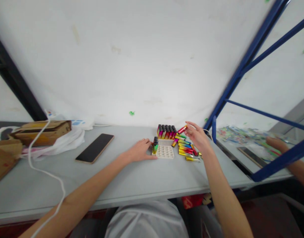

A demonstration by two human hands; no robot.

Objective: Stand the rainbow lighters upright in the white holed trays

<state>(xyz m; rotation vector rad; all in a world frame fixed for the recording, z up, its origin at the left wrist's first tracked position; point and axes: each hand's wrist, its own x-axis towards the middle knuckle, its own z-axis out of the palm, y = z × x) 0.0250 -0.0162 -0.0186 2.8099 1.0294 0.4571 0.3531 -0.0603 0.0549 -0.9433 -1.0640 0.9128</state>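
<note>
My left hand (142, 150) is at the left side of a white tray (166, 152) with rows of round holes, its thumb along the front corner and its fingers round the edge. A short row of shiny green-yellow lighters (155, 146) with black tops stands upright at the tray's left end. Between the fingertips of my right hand (196, 135), raised above the table, is a tilted red and gold lighter (182, 129). Below that hand lies a loose pile of metallic lighters (185, 148) in several colours. Behind the tray stands a block of upright black-topped lighters (166, 131).
A phone (95, 148) lies left of my left hand. Farther left are cardboard boxes (43, 132), a white plastic bag (60, 142) and a white cable (46, 172). A blue metal frame (231, 86) rises at the right. Beyond it, another person's hand (277, 144) shows.
</note>
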